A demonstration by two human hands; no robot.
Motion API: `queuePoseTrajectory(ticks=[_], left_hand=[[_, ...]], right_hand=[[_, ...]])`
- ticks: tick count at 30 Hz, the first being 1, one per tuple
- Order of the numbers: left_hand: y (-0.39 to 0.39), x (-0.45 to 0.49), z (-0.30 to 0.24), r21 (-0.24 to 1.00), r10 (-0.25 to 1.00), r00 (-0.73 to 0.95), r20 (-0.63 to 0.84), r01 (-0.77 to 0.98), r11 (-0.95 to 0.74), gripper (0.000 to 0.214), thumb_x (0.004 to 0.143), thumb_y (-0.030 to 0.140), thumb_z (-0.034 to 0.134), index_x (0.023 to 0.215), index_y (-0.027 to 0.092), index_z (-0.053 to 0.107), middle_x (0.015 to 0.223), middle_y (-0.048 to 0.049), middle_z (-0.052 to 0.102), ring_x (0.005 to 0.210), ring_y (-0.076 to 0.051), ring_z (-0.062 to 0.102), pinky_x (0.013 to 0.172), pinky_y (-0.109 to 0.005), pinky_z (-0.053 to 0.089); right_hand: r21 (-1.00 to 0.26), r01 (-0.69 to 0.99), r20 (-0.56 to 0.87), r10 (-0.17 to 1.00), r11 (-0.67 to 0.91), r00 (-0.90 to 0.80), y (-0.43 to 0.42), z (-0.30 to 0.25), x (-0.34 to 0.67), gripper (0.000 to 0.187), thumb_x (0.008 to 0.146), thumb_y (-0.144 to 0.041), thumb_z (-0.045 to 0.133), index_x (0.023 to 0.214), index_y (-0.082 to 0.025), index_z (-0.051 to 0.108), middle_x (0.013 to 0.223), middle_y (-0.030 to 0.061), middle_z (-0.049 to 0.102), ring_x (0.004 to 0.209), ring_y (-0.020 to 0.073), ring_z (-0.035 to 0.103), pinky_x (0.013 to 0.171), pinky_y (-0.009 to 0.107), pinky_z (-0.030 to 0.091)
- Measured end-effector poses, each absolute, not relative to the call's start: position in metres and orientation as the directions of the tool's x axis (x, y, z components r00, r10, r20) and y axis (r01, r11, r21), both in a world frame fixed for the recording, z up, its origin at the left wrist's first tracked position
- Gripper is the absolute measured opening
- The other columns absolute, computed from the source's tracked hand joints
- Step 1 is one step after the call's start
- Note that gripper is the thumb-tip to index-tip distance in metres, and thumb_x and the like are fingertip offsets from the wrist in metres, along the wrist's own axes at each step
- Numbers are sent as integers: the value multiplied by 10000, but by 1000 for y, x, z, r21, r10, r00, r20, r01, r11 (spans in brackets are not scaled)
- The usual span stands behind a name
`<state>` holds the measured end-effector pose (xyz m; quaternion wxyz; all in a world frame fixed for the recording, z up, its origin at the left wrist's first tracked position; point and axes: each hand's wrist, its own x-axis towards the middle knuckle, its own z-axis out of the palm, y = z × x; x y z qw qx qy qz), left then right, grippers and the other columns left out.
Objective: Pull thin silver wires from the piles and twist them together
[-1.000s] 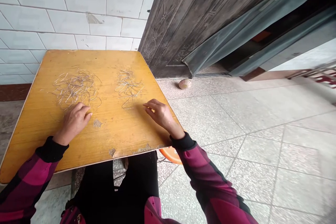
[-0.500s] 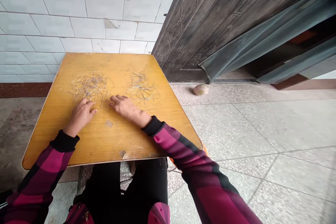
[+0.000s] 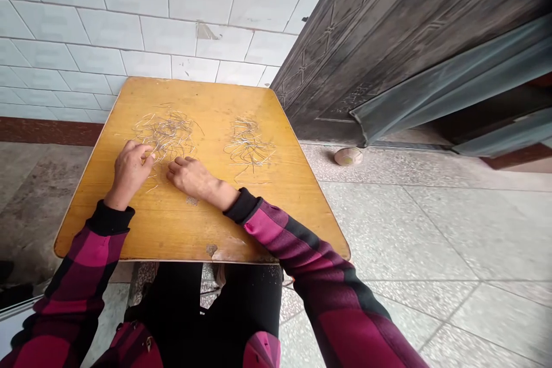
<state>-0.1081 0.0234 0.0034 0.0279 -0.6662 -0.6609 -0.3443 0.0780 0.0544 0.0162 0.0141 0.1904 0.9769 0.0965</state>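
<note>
Two loose heaps of thin metal wire pieces lie on the yellow wooden table. My left hand is at the near left edge of the left wire heap, thumb and fingers bent closely together in a pinch. My right hand is just in front of the same heap, its fingers curled with their tips pointing left. What either hand grips is too fine or hidden to make out. To the right lies the smaller right wire heap. A few single wires lie loose near my left hand.
A white tiled wall stands behind the table. At the right are a dark carved door and a grey-green curtain. A roundish stone-like object rests on the tiled floor by the doorway.
The view has shifted, so the table appears farther right. My right hand has moved left, closer to my left hand. My left hand has moved slightly forward along the left heap's edge.
</note>
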Motion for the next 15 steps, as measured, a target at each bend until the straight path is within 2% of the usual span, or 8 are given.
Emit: queuePoseTrajectory(ticks=[4,11,15], left_hand=[[24,-111,4,417,861,-133,491,903,-99,150,846,237,555,907,185,681,920,-52,622,781,-178,606,809,-327,497],[23,-112,1,407,912,-80,402,908,-100,145,843,260,571,906,188,680,908,-53,629,746,-176,601,769,-323,493],[23,-109,-1,396,947,-20,320,911,-115,165,839,252,583,944,173,682,950,-63,642,723,-170,605,758,-320,488]], right_hand=[[164,330,-40,341,929,-939,44,14,75,313,1005,-133,355,1013,-103,667,969,143,675,910,225,589,721,339,431],[140,375,-126,392,916,-911,34,18,96,315,991,-111,367,983,-93,681,945,143,689,862,229,611,635,317,390],[116,390,-114,402,913,-908,34,16,106,306,990,-106,365,979,-93,670,952,149,681,856,214,592,625,306,377]])
